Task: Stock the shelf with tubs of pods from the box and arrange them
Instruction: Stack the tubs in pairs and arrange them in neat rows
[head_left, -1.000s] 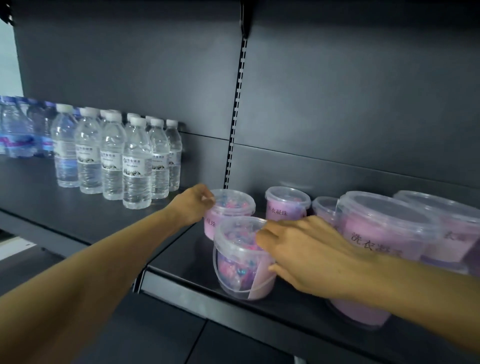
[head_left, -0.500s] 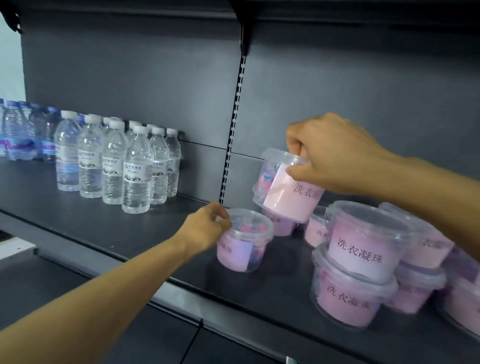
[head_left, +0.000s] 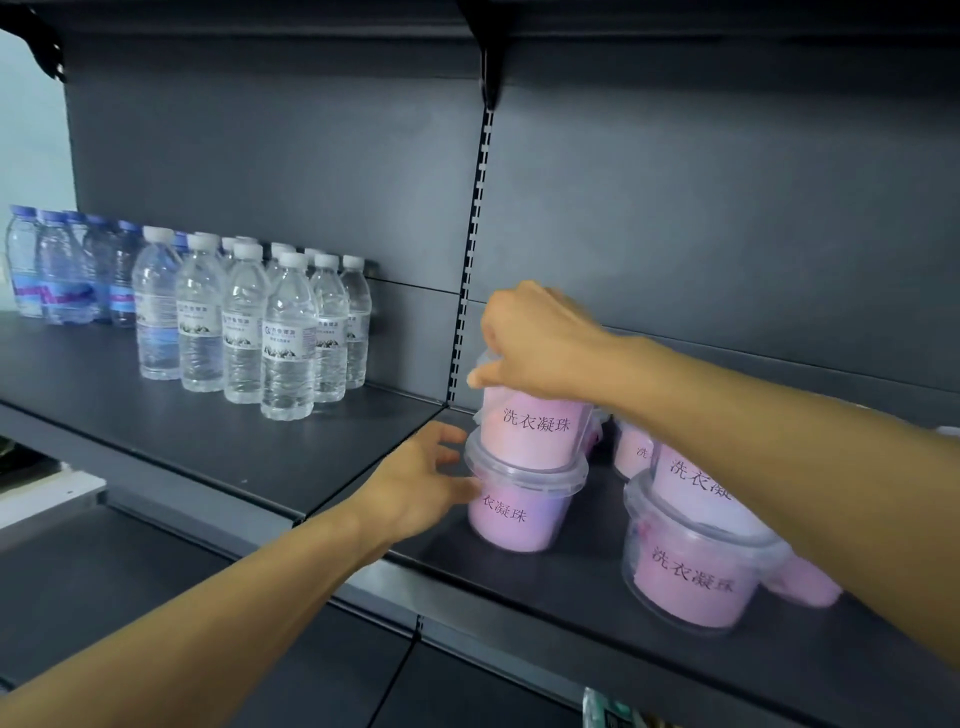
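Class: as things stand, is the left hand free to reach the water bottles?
Probably yes: the left hand only touches the lower tub, and bare shelf lies between it and the water bottles.

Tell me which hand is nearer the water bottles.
Left. The left hand is beside the bottom tub, just right of the water bottles. The right hand grips the top tub, farther right.

Clear water bottles (head_left: 270, 327) stand clustered at left; behind them blue-capped bottles (head_left: 62, 270), labels seemingly purple.
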